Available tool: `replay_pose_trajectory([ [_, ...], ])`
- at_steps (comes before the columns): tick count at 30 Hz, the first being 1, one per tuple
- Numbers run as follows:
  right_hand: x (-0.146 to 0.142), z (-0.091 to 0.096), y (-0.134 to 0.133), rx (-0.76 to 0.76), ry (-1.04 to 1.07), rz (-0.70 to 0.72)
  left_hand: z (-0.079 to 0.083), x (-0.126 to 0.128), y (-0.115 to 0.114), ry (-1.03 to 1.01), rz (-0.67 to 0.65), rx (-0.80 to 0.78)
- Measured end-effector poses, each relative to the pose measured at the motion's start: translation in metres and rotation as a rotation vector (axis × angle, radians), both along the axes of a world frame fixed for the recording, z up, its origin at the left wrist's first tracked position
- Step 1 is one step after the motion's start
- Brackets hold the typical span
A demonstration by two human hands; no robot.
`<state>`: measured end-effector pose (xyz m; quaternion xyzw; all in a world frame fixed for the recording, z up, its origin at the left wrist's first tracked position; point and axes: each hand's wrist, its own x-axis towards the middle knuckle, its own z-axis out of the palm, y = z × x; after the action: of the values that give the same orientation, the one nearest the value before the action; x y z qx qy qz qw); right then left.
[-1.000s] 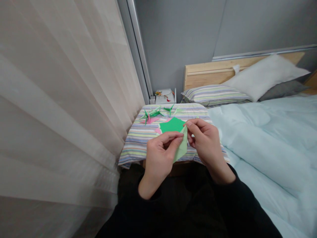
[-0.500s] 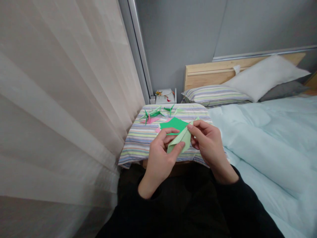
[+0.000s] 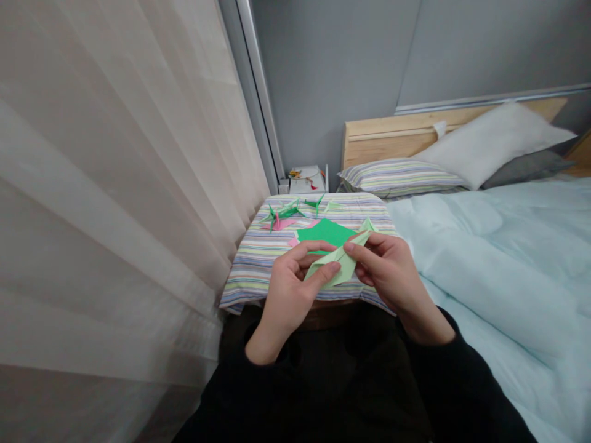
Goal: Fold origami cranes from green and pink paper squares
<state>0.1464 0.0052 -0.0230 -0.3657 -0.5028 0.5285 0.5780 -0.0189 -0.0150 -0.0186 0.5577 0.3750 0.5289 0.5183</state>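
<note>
A folded sheet of light green origami paper [image 3: 344, 272] is held between my two hands above the near part of a striped cloth. My left hand [image 3: 293, 286] pinches its left end, thumb on top and fingers behind. With thumb and fingers, my right hand [image 3: 388, 267] grips the upper right part, and a pointed tip stands out beyond the fingers. Behind the paper lies a stack of darker green sheets [image 3: 325, 230], with pink paper showing at its edges. Folded green paper cranes [image 3: 290, 211] and a pink one [image 3: 277, 224] stand farther back on the cloth.
The striped cloth [image 3: 249, 271] covers a small table in front of me. A pale curtain [image 3: 138, 184] hangs close on the left. To the right is a bed with a light blue quilt [image 3: 498, 258] and pillows. A white stand [image 3: 308, 179] with small items is behind the table.
My right hand has slid down along the paper's upper edge, leaving more of the tip uncovered. The paper is tilted lower, and my left hand has shifted slightly left.
</note>
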Motion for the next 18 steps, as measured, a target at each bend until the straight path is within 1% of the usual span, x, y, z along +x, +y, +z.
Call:
replay_pose_trajectory([
  [3,0.0,0.0016,-0.0012,0.011,-0.013,-0.008,-0.0018,-0.001,0.0008,0.003,0.037,0.021],
  [7,-0.0005,0.002,-0.0026,0.008,-0.02,-0.026,-0.0012,-0.0002,0.0012,0.021,0.071,0.011],
  [13,-0.0047,0.001,-0.0025,-0.006,0.063,-0.096,0.0048,0.0037,-0.002,0.062,0.116,0.032],
  [18,-0.0094,0.0009,-0.0008,0.03,0.142,-0.151,0.0034,0.0069,-0.0028,0.082,0.17,0.081],
])
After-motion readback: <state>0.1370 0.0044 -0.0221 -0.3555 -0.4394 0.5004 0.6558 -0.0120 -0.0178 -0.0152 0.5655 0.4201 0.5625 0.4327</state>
